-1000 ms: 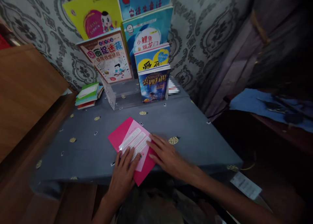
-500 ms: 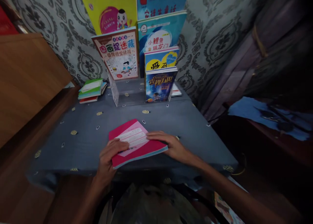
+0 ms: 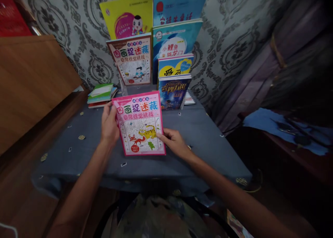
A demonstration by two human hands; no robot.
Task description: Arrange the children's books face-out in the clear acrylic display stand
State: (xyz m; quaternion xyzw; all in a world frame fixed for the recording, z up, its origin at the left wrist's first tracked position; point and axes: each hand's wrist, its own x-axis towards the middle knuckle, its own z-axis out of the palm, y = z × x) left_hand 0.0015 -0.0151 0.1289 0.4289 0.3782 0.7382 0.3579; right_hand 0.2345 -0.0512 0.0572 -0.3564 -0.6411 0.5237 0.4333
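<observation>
A pink picture book [image 3: 140, 125] with a tiger and a fox on its cover is held up, tilted, above the table, its front facing me. My left hand [image 3: 109, 123] grips its upper left edge, thumb near the front and the other fingers hidden behind. At the right edge, my right hand [image 3: 177, 142] pinches the book with thumb and fingers. Just behind stands a brown-bordered picture book [image 3: 132, 61] of similar design, on a clear stand partly hidden by the pink book. Beside it is a dark blue book [image 3: 173, 92] in the same stand.
Above on the stand are a yellow-green book [image 3: 127, 12], blue book [image 3: 179, 9], teal book [image 3: 177, 40] and yellow-and-blue book [image 3: 175, 66]. A small stack of books [image 3: 101, 94] lies at the table's back left. A wooden cabinet [image 3: 33, 92] stands left of the cloth-covered table [image 3: 85, 158].
The pink book has gone from lying low with its back cover up to being raised upright, front cover showing. My left hand has moved up and forward with it; both hands still hold it.
</observation>
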